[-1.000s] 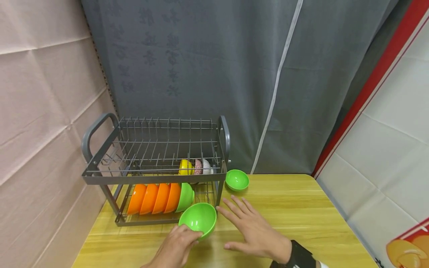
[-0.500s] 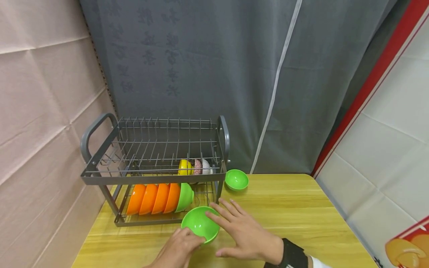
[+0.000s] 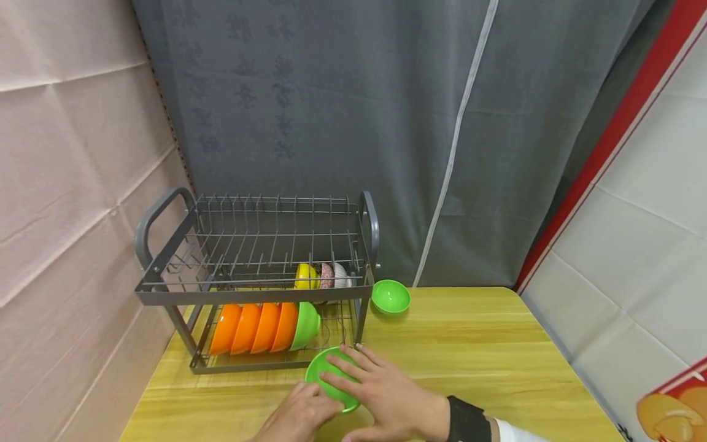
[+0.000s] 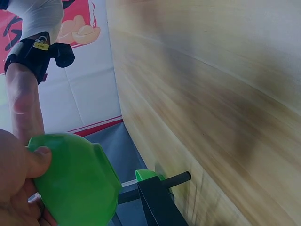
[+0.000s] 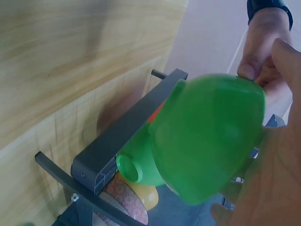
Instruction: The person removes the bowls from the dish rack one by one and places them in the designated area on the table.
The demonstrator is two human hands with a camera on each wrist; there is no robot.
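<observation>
In the head view a green bowl (image 3: pixel 319 366) is held in front of the dish rack's right side. My left hand (image 3: pixel 302 412) pinches its near rim, with the thumb on the outside, as the left wrist view shows. Over the bowl's right side spreads my right hand (image 3: pixel 389 396), its fingers straight. Whether those fingers touch the bowl I cannot tell; they hide part of its inside. The right wrist view shows the underside of the held bowl (image 5: pixel 209 136). A second green bowl (image 3: pixel 306 326) stands tilted in the lower tier, beside several orange bowls (image 3: pixel 248 329).
The grey two-tier dish rack (image 3: pixel 254 298) stands at the left of the wooden table (image 3: pixel 486 362). Toward its back are a yellow bowl (image 3: pixel 305 276), a pink patterned one (image 3: pixel 327 275) and a white one (image 3: pixel 340 275). A small green bowl (image 3: pixel 391 297) sits right of the rack.
The held green bowl has shifted slightly toward me and to the right with my left hand. My right hand has moved left and nearer, from beside the bowl to over it.
</observation>
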